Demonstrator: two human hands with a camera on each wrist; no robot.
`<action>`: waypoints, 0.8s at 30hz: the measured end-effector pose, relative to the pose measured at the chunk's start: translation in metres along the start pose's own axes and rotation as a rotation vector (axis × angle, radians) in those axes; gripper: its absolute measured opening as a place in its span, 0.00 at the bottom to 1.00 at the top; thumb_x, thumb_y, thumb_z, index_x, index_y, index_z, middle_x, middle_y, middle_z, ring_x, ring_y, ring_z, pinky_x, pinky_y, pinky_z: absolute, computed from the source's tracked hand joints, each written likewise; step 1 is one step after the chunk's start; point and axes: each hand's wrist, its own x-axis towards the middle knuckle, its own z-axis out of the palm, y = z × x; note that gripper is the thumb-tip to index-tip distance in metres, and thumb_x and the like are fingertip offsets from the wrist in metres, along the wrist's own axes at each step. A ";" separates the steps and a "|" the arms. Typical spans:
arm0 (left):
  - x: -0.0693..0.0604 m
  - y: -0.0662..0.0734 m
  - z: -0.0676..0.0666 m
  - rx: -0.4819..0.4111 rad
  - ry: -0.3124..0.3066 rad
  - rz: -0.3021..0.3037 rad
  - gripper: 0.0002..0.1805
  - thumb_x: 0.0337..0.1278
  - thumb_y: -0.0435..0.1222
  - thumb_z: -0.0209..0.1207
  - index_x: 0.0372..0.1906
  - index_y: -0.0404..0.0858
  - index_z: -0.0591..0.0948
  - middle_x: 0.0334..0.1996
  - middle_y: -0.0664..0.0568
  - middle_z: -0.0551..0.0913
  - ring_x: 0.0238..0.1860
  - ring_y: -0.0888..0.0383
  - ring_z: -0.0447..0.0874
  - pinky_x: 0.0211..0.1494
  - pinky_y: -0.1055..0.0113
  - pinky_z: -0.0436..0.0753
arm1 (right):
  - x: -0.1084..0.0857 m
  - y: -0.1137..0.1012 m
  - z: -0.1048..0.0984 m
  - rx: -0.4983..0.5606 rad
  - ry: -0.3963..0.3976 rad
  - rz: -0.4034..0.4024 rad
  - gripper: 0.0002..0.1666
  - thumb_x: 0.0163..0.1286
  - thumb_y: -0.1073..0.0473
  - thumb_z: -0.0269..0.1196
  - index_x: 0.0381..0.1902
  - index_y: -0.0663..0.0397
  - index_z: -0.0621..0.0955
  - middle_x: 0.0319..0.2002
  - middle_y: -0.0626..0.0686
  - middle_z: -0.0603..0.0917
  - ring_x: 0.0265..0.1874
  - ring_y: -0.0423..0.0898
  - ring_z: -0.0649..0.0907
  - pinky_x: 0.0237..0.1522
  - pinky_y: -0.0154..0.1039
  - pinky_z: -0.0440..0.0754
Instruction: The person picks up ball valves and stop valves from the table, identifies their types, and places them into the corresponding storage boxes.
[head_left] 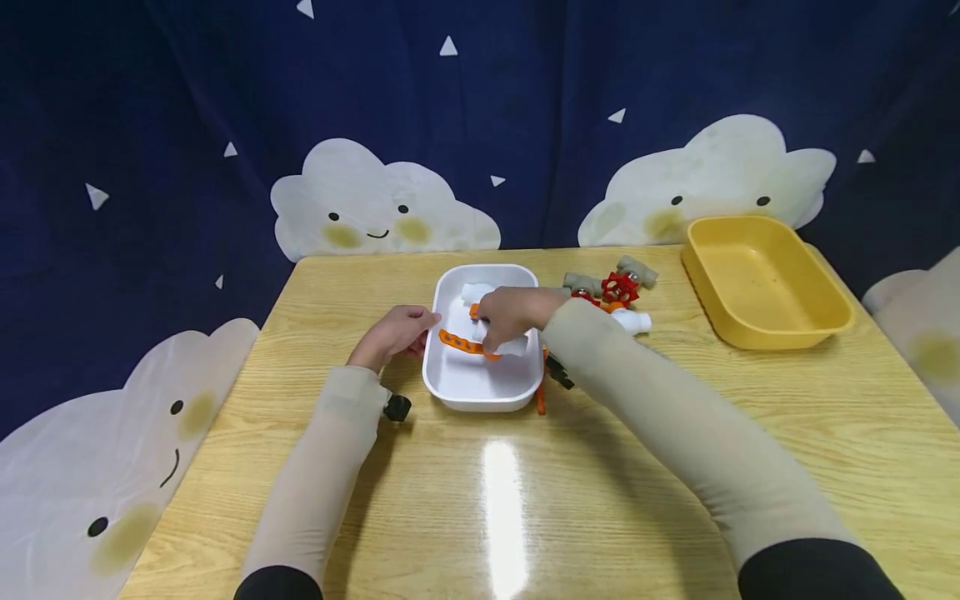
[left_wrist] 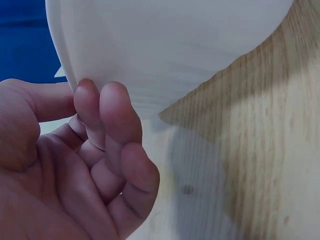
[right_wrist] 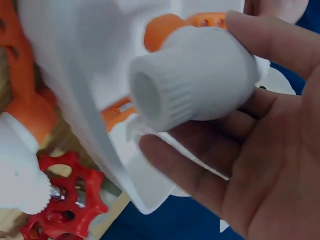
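Observation:
A white plastic ball valve [right_wrist: 200, 75] with a long orange handle [head_left: 459, 342] is held by my right hand [head_left: 513, 308], fingers and thumb around its body, inside the white tub [head_left: 480, 406]. My left hand [head_left: 397, 332] pinches the tub's left rim between thumb and fingertips, as the left wrist view shows. A second white valve [head_left: 476, 292] with an orange handle lies in the tub towards the back, partly hidden by the right hand.
Right of the tub lie grey valves with red handwheels [head_left: 620, 287] and another white valve [head_left: 632, 321]. An orange handle [head_left: 542, 398] shows against the tub's right side, partly hidden. A yellow tub [head_left: 780, 340] stands at the table's [head_left: 420, 500] back right, before a dark blue curtain [head_left: 525, 92].

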 end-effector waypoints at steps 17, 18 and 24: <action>0.001 0.001 0.000 -0.023 -0.009 0.016 0.16 0.75 0.47 0.49 0.34 0.40 0.75 0.23 0.53 0.75 0.24 0.58 0.76 0.35 0.65 0.78 | 0.011 0.003 -0.005 0.037 0.008 -0.057 0.16 0.62 0.50 0.66 0.43 0.53 0.79 0.36 0.48 0.77 0.36 0.44 0.76 0.38 0.34 0.73; 0.001 0.001 0.000 -0.026 -0.006 0.015 0.16 0.75 0.47 0.49 0.34 0.40 0.75 0.23 0.53 0.75 0.24 0.58 0.76 0.34 0.65 0.78 | 0.012 0.003 -0.005 0.032 0.002 -0.054 0.17 0.62 0.50 0.66 0.44 0.53 0.80 0.37 0.48 0.77 0.36 0.44 0.76 0.37 0.34 0.73; 0.004 -0.002 0.001 -0.035 -0.008 0.000 0.16 0.75 0.47 0.50 0.35 0.40 0.75 0.24 0.53 0.76 0.25 0.58 0.77 0.36 0.65 0.79 | 0.019 0.004 -0.002 0.037 -0.065 0.015 0.29 0.63 0.49 0.66 0.60 0.53 0.76 0.47 0.50 0.77 0.41 0.45 0.76 0.41 0.35 0.73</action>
